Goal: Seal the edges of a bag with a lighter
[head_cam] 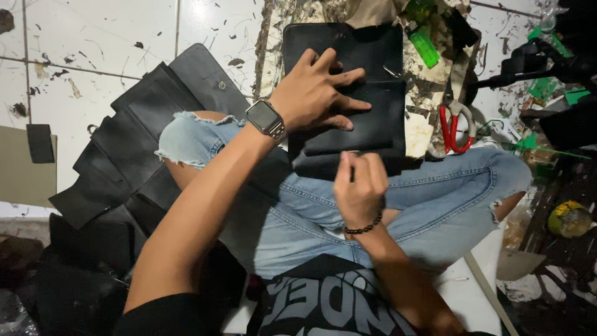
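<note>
Left hand (317,93) splayed flat on leather (367,124); right hand (357,183), at 6 o'clock, pinching possibly a pen. Slip risk: stray mark if leather shifts.

Single head view, steeply down, close over lap.

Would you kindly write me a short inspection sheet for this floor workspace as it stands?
Surface: white tiled floor, scuffed and littered with dark scraps.
Job's things: black leather piece lying flat on the lap and a stained board.
Clutter: stack of black leather parts at left; red-handled scissors; green lighter.
Grippers: left hand spread flat on the piece; right hand pinching a thin dark tool at its lower edge.
Cables: nothing seen.
Surroundings: dark equipment at right, unclear.
</note>
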